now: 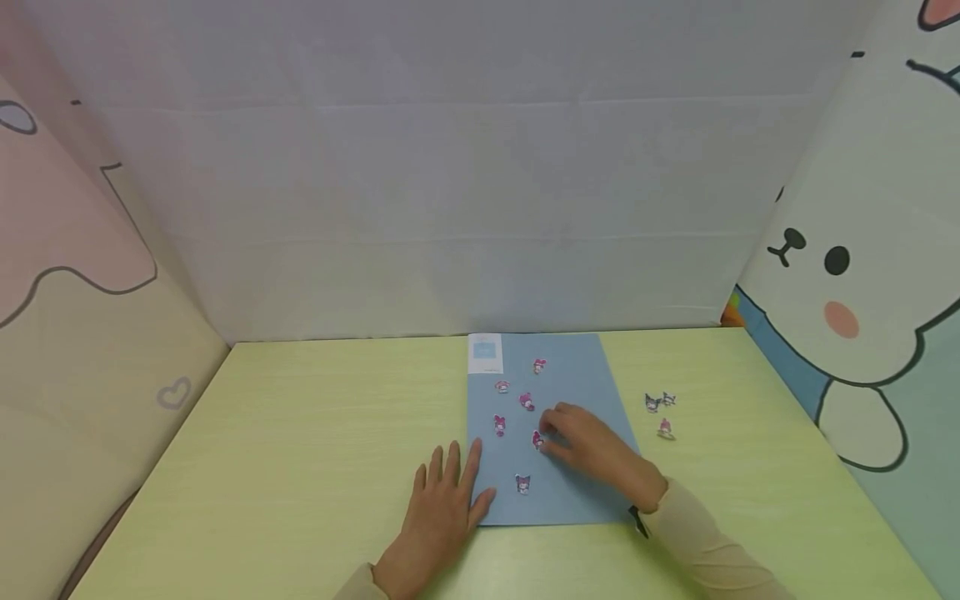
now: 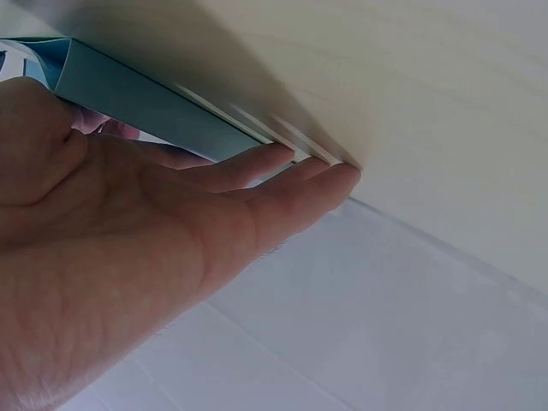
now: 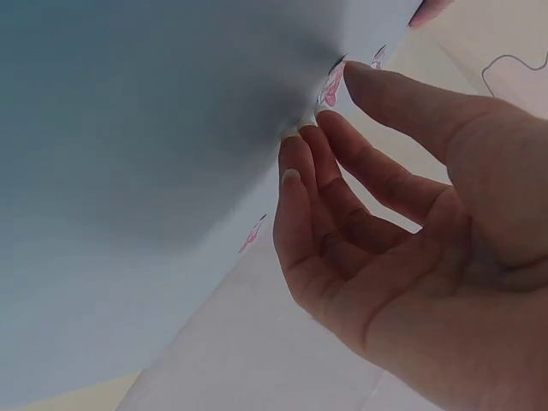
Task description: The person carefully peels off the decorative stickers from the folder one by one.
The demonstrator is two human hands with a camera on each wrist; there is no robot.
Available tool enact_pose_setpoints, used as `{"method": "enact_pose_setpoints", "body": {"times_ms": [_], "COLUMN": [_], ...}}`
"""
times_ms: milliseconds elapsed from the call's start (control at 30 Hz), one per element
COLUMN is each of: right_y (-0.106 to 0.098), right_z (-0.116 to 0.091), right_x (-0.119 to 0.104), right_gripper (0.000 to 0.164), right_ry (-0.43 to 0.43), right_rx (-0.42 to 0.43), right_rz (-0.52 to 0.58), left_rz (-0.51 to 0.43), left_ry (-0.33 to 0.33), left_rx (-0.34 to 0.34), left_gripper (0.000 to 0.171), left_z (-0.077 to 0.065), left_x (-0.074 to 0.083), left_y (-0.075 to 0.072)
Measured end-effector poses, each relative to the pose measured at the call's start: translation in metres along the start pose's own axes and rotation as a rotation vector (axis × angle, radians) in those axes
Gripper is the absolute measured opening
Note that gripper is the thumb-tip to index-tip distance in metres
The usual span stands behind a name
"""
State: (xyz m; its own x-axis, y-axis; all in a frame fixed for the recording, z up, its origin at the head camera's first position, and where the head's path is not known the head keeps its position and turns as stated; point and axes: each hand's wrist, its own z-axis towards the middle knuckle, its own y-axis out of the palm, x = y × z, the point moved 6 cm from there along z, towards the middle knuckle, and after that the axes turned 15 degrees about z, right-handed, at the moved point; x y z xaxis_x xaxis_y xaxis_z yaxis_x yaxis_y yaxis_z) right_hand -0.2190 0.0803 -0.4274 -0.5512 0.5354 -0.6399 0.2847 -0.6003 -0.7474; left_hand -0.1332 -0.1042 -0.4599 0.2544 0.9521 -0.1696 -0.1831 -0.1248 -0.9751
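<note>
A light blue folder [image 1: 570, 367] lies on the table, with several small cartoon stickers spread over it. My left hand [image 1: 442, 508] rests by its lower left edge, fingers spread and thumb over the corner; the left wrist view shows the folder's thick side [image 2: 137, 94] along the fingers. Over the folder's middle, my right hand [image 1: 588, 442] has its fingers curled around a pink character sticker [image 1: 537, 439]. In the right wrist view thumb and index fingertip meet opposite ends of that sticker [image 3: 331, 86]. A dark purple sticker [image 1: 522, 483] lies below it, a pink one [image 1: 527, 402] above.
Several loose cartoon stickers, among them a pink one [image 1: 665, 429] and a dark one [image 1: 652, 403], lie on the pale yellow table [image 1: 322, 425] right of the folder. A white label [image 1: 485, 367] marks its upper left corner. White and cartoon-printed sheets [image 1: 487, 183] enclose the table.
</note>
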Motion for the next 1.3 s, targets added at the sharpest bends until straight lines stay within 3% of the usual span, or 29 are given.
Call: {"method": "enact_pose_setpoints", "body": {"times_ms": [500,1300], "right_y": [0.005,0.007], "right_z": [-0.002,0.000], "right_x": [-0.001,-0.005], "right_gripper": [0.016,0.018], "right_ry": [0.004,-0.046], "right_rx": [0.022,0.100], "right_rz": [-0.008,0.040], "left_rz": [0.050,0.025], "left_ry": [0.002,0.002], "left_rx": [0.031,0.056], "left_gripper": [0.062,0.061], "left_z": [0.000,-0.002], "left_x": [0.001,0.001], "left_y": [-0.004,-0.004]}}
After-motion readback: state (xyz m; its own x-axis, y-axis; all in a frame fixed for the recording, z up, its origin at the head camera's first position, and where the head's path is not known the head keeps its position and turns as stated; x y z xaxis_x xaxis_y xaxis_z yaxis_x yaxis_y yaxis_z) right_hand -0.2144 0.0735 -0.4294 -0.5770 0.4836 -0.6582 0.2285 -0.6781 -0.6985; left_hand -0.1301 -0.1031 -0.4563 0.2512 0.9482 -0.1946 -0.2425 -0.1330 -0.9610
